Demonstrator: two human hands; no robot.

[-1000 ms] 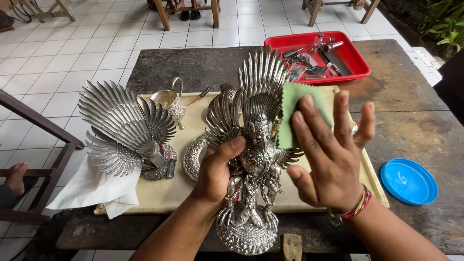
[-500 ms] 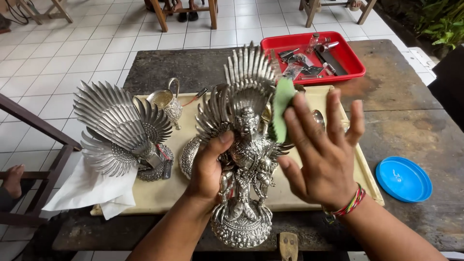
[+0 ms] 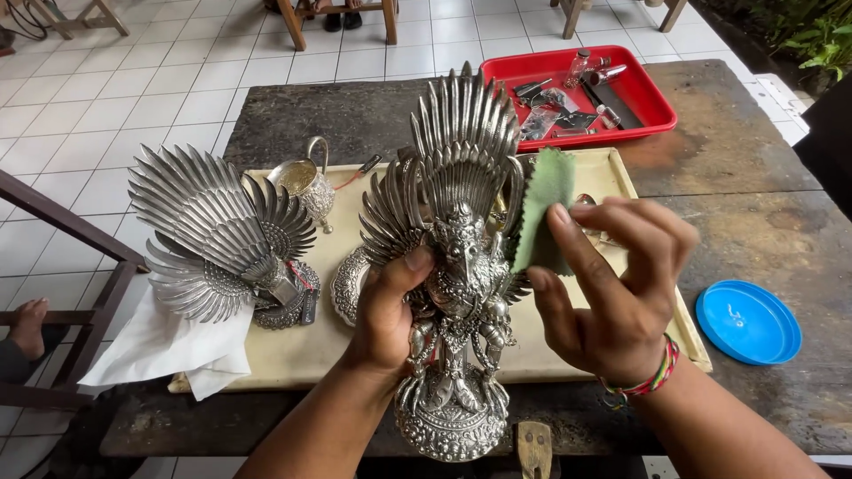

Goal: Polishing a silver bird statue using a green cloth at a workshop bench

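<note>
The dark worn table carries everything beyond my fingers. The silver winged statue stands upright between my palms, its base at the near table edge. My left hand wraps its middle, thumb pressed beside the face. My right hand pinches a green polishing cloth against the wing's right edge. I judge the thin feather tips could snag the cloth and bend, or the top-heavy statue tip off the edge if my left grip loosens.

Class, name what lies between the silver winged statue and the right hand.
A green cloth, pinched by the right hand beside the winged statue, as the head view shows.
</note>
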